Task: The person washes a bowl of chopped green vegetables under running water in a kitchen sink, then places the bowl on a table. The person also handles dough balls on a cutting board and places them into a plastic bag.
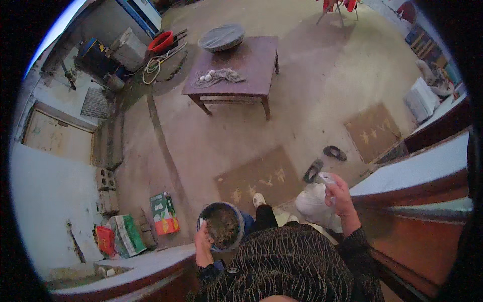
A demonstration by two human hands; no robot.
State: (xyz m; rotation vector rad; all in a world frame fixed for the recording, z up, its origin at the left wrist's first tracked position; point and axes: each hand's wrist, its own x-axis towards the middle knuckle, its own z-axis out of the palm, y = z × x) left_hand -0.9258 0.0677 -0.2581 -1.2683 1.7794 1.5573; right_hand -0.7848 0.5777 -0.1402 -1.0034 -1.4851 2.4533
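My left hand [204, 241] grips the near-left rim or handle of a blue bucket [241, 221]. Dark, clumpy material [223, 226] fills much of the bucket's inside. On the other side of my body, my right hand [339, 196] is closed around the gathered top of a white plastic bag [311, 204]. The bag hangs full and rounded beside my leg, and its contents are hidden. Between bucket and bag, one of my light-coloured shoes [258, 200] rests at the edge of a brown doormat [260, 173].
A wooden table [256, 64] bears a covered basin [222, 37] and a grey cloth [228, 74] with white egg-like objects. Dark slippers [313, 170] lie right of the mat. A printed carton [164, 213] lies on the left. Door panels [415, 238] flank me.
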